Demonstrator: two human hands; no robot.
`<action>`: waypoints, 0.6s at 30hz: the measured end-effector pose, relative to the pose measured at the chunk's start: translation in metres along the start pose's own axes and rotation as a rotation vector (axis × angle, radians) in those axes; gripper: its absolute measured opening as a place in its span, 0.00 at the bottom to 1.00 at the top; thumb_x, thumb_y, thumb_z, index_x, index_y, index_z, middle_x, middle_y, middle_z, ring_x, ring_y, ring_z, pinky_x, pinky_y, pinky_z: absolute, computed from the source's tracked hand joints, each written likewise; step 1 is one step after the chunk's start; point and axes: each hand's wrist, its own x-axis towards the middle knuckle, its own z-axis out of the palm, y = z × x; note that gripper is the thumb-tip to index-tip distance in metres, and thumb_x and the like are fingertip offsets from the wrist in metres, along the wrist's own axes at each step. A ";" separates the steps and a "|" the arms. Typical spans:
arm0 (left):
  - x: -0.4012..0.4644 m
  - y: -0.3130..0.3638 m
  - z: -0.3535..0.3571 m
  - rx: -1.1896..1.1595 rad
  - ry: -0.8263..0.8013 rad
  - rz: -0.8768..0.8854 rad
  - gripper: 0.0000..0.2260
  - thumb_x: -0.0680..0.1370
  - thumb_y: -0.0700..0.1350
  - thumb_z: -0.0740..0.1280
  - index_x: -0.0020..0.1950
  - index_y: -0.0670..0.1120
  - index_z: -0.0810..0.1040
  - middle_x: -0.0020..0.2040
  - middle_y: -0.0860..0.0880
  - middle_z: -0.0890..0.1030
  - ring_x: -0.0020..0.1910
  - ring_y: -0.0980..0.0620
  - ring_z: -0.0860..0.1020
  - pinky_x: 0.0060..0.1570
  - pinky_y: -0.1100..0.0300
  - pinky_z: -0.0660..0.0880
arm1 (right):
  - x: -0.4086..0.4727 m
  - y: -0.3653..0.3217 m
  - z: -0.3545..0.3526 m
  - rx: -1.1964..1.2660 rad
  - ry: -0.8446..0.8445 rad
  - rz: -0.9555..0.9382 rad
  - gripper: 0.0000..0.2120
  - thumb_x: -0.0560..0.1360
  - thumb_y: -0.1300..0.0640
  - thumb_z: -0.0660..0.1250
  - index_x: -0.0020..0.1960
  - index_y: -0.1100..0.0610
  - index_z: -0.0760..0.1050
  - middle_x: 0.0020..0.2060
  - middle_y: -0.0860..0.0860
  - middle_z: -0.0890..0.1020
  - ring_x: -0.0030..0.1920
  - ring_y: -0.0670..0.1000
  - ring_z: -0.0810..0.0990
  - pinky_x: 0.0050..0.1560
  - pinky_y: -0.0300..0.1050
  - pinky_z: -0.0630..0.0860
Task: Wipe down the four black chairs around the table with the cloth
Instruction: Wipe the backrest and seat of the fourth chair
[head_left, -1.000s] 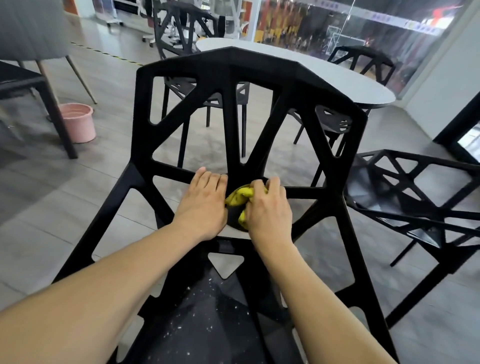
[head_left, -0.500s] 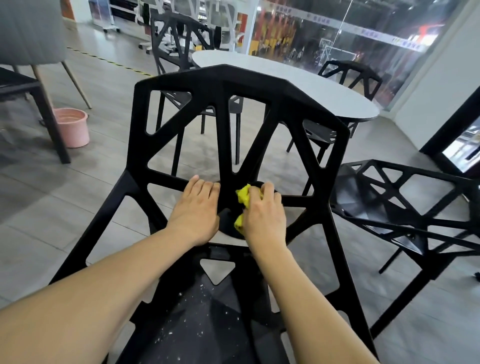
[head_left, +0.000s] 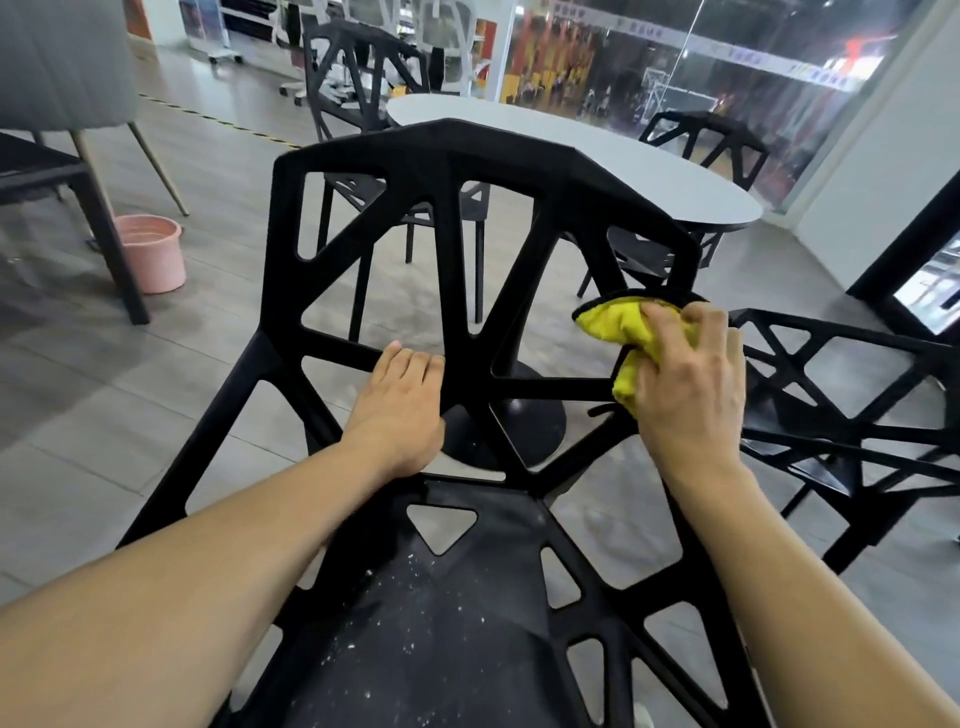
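From the head camera we look down on the nearest black chair (head_left: 452, 171), its open lattice back facing us and its seat speckled with pale dust. Our left hand (head_left: 400, 410) rests on the lower crossbar of the backrest, left of the central strut, fingers laid over the bar; we cannot tell how far they curl behind it. Our right hand (head_left: 691, 384) grips the bunched yellow cloth (head_left: 623, 327) and presses it against the right side strut of the same backrest, where the crossbar meets it.

Beyond the backrest stands the white oval table (head_left: 649, 166) on a black pedestal. A second black chair (head_left: 841, 415) sits just to our right, a third (head_left: 363, 73) at the far left end of the table, and a fourth (head_left: 706, 140) on its far side. A pink bucket (head_left: 150, 254) stands on the grey floor at left, near the leg of a grey chair (head_left: 57, 67).
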 end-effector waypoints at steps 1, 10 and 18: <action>0.000 0.000 0.000 0.002 -0.002 -0.001 0.30 0.78 0.47 0.59 0.78 0.41 0.55 0.75 0.44 0.63 0.77 0.44 0.56 0.79 0.49 0.41 | 0.003 0.003 0.003 -0.017 -0.015 0.006 0.20 0.76 0.60 0.65 0.68 0.53 0.73 0.62 0.58 0.70 0.54 0.62 0.71 0.55 0.59 0.73; -0.001 0.002 0.003 0.022 0.028 0.014 0.31 0.77 0.47 0.60 0.79 0.41 0.55 0.73 0.44 0.64 0.77 0.45 0.57 0.79 0.50 0.41 | -0.044 -0.035 0.041 -0.101 -0.224 0.112 0.15 0.73 0.63 0.67 0.60 0.63 0.74 0.55 0.62 0.71 0.45 0.62 0.72 0.45 0.56 0.72; 0.001 0.002 0.001 0.042 -0.005 -0.002 0.31 0.78 0.48 0.58 0.79 0.42 0.54 0.74 0.44 0.63 0.77 0.45 0.56 0.79 0.50 0.41 | -0.042 -0.129 0.064 0.236 -0.368 0.098 0.13 0.77 0.57 0.63 0.60 0.62 0.73 0.58 0.58 0.70 0.50 0.59 0.75 0.49 0.48 0.73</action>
